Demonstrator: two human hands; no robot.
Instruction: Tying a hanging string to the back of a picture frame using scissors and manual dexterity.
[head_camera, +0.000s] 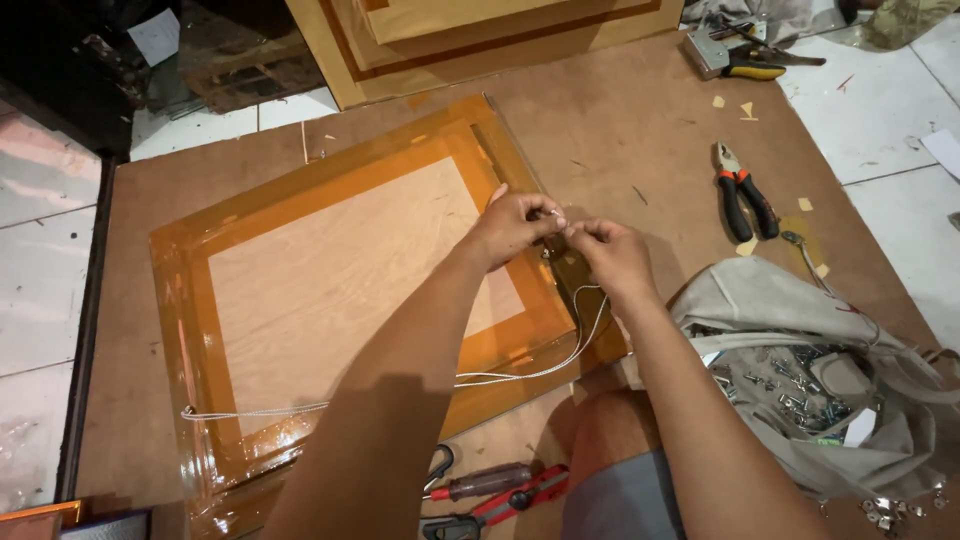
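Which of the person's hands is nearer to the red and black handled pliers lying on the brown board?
The right hand. It is beside the red and black pliers, just to their left. The left hand lies farther away, beyond the right hand, over the taped wooden frame.

Both forearms reached away from the body toward the middle of the scene, converging. The left hand (512, 226) and right hand (612, 255) met, fingertips pinched together and nearly touching, knuckles up, wrists slightly bent inward.
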